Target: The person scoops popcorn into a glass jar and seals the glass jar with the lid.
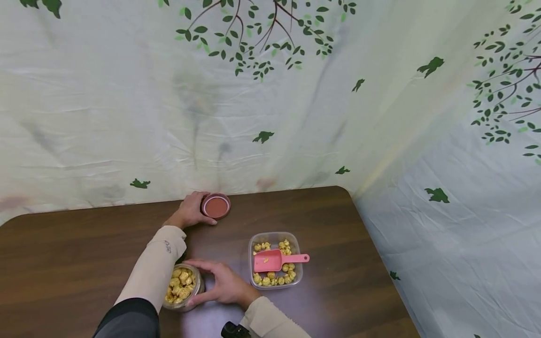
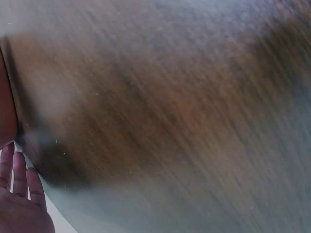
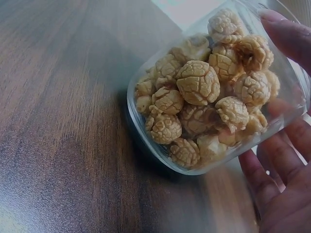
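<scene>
My left hand point(image 1: 191, 210) is at the table's far edge, its thumb and fingers around the side of a round reddish-brown lid point(image 1: 216, 206). In the left wrist view, the fingertips meet the lid point(image 2: 7, 109) at the left border; the thumb is out of view. My right hand point(image 1: 226, 284) grips a clear jar point(image 1: 198, 293) from its right side, thumb and fingers on opposite walls. Caramel popcorn point(image 3: 198, 82) fills the jar, shown close in the right wrist view. My left forearm partly covers the jar in the head view.
Right of the jar stands a clear plastic tub point(image 1: 300, 277) with popcorn pieces in it. A pink scoop point(image 1: 270, 259) lies across it, handle over the right rim. A white cloth with printed leaves point(image 1: 236, 103) hangs behind the brown wooden table point(image 1: 329, 220).
</scene>
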### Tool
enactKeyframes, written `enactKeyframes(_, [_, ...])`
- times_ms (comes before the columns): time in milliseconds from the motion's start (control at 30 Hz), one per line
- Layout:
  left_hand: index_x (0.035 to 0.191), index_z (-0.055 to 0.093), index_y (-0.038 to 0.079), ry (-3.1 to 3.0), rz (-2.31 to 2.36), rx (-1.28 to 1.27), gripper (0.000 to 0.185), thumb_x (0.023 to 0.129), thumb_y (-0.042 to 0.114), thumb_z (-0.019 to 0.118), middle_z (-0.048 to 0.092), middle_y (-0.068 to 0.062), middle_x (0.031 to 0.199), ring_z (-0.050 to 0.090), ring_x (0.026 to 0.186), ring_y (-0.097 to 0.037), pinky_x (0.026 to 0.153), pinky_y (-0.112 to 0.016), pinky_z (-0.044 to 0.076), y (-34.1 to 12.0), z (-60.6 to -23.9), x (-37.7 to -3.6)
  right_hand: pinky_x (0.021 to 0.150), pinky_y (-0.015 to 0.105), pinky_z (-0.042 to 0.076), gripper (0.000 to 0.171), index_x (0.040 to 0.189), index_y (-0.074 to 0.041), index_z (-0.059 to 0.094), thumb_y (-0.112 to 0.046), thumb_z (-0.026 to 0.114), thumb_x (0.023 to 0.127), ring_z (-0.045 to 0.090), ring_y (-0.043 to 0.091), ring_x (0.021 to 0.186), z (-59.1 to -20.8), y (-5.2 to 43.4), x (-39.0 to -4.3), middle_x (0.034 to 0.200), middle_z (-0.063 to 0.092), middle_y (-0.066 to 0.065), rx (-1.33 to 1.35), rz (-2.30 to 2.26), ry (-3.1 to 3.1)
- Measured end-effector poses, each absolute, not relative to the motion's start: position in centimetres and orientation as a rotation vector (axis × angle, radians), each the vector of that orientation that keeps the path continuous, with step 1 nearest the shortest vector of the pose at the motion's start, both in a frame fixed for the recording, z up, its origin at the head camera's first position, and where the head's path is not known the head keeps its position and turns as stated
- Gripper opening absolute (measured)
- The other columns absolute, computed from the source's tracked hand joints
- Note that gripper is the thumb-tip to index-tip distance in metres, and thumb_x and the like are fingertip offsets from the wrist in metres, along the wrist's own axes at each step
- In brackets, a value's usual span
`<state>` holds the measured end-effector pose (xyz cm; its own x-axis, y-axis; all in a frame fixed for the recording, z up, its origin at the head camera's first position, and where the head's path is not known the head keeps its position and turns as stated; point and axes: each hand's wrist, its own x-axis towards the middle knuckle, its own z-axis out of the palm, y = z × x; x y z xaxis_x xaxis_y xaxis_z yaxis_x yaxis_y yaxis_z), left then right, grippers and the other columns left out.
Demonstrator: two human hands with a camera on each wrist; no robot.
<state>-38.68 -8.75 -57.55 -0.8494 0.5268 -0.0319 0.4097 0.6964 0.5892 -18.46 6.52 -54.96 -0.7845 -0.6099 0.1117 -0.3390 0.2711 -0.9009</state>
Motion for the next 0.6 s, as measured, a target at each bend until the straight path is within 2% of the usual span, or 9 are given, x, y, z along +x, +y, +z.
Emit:
enactKeyframes(367, [0.137, 0.046, -0.002, 2.718, 0.862, 0.686, 0.092, 0.066, 0.041, 0.087, 0.048, -0.027, 0.128, 0.04, 0.117, -0.046, 0.096, -0.062, 0.033, -8.93, -57.61, -38.3, 0.108, 0.022, 0.032, 0.078, 0.142, -0.014, 0.048, -0.013, 0.084, 0.074, 0.041, 0.003, 0.13, -54.93, 6.51, -18.4, 0.142, 0.05, -0.003, -0.865, -1.54, 2.26])
enactKeyframes(600, [0.132, 0.051, -0.005, 2.714, 0.93, 0.765, 0.088, 0.065, 0.037, 0.088, 0.054, -0.026, 0.125, 0.046, 0.118, -0.042, 0.101, -0.057, 0.034, -8.97, -57.59, -38.48, 0.109, 0.023, 0.031, 0.077, 0.143, -0.017, 0.047, -0.013, 0.083, 0.075, 0.04, 0.002, 0.131, -55.26, 6.53, -18.43, 0.143, 0.049, -0.007, -0.845, -1.549, 2.244])
